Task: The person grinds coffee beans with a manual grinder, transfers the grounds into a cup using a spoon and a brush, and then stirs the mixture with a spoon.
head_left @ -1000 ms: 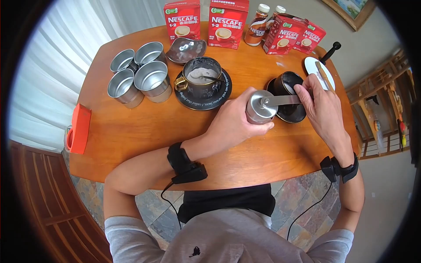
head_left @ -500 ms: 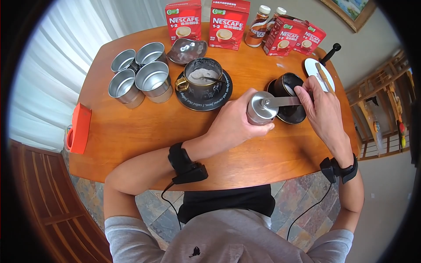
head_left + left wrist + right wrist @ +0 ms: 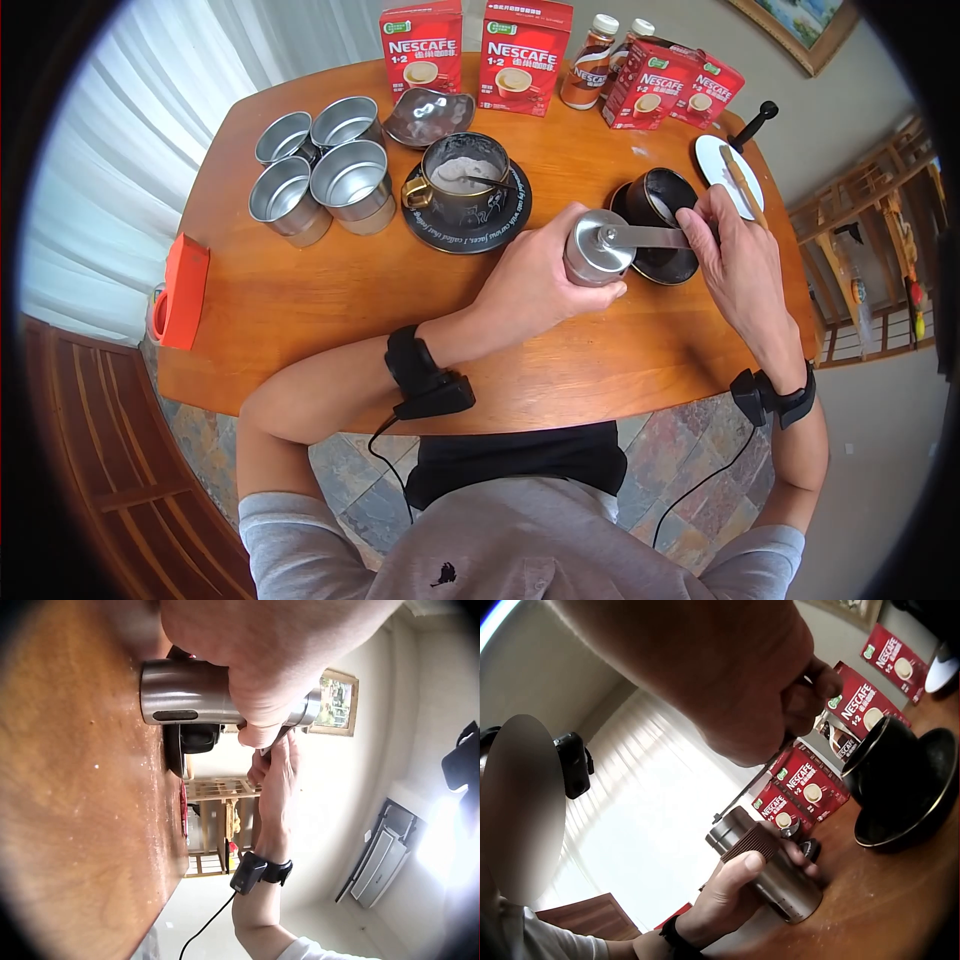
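My left hand (image 3: 535,265) grips a metal hand coffee grinder (image 3: 597,252) round its upper body. Its base is right at the tabletop, and a brown ribbed band circles it (image 3: 750,847) in the right wrist view. A flat crank (image 3: 650,236) runs from the lid toward my right hand (image 3: 742,255), whose curled fingers hold its outer end and hide the knob. Just beyond the crank, a black cup (image 3: 650,205) stands on a dark saucer (image 3: 668,270). Left of the grinder, a black gold-handled cup (image 3: 465,207) contains pale powder and a spoon (image 3: 488,181).
Several metal cups (image 3: 350,185) stand at the left, near an orange-red object (image 3: 184,295) by the table edge. A dark wavy dish (image 3: 430,118), red Nescafe boxes (image 3: 522,60) and bottles (image 3: 588,68) line the back. A white plate (image 3: 715,165) with a wooden-handled tool lies right.
My right hand and the crank's outer end have shifted slightly toward my body. The left hand keeps its hold on the grinder in the same place.
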### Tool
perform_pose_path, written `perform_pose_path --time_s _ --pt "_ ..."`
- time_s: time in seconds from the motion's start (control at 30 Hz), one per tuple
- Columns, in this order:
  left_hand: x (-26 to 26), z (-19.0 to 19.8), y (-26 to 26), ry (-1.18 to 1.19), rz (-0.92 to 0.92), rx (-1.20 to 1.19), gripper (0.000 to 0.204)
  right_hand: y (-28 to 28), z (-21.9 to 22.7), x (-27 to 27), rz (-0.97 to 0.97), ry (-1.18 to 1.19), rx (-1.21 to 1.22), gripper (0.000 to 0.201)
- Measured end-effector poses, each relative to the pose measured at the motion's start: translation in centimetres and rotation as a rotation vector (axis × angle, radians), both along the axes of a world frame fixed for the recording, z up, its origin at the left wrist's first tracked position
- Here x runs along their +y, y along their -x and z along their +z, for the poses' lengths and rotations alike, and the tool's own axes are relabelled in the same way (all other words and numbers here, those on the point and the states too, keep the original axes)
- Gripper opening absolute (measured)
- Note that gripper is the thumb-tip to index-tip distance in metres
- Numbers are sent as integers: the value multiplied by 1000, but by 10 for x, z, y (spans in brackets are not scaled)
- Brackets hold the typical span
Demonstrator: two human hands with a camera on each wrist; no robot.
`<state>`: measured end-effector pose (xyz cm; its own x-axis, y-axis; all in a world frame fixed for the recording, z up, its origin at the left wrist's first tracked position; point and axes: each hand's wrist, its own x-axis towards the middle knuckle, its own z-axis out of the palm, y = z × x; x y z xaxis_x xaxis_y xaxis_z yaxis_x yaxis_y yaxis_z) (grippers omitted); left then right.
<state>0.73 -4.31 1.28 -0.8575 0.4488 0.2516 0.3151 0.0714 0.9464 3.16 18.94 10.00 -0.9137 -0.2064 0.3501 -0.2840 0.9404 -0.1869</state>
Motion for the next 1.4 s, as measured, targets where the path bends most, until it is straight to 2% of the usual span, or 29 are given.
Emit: perform_pose_path --time_s 0.5,0.7,1.2,1.4 --pt "1 -1 1 -8 -8 -20 53 -9 -4 3 -28 40 -38 28" --pt "1 -1 1 -8 -11 -27 53 -20 -11 6 8 59 39 29" --pt "1 -1 0 -17 -11 -19 51 -36 -9 2 15 32 48 28" --pt "1 -1 1 -18 -12 -21 51 -42 -4 -1 32 -63 33 26"
